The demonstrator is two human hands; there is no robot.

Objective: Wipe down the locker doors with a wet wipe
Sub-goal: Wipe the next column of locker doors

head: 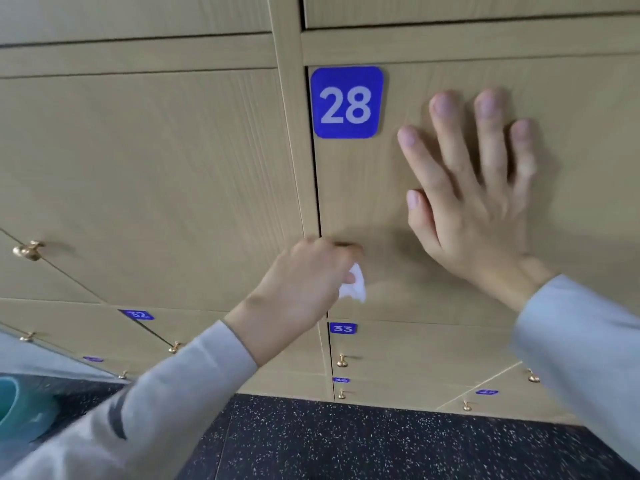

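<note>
A light wood locker door (433, 289) carries a blue plate with the number 28 (347, 102) at its top left corner. My right hand (481, 202) lies flat on this door with its fingers spread and straight. My left hand (304, 289) is curled around a white wet wipe (356, 289) at the door's lower left edge; only a corner of the wipe sticks out below the fingers. The door's knob is hidden behind that hand.
More wooden locker doors surround door 28, with brass knobs (29, 250) and blue plates such as number 32 (138, 315) and number 33 (343, 328) below. A dark speckled floor (346, 441) lies underneath. A teal object (14, 407) sits at the lower left.
</note>
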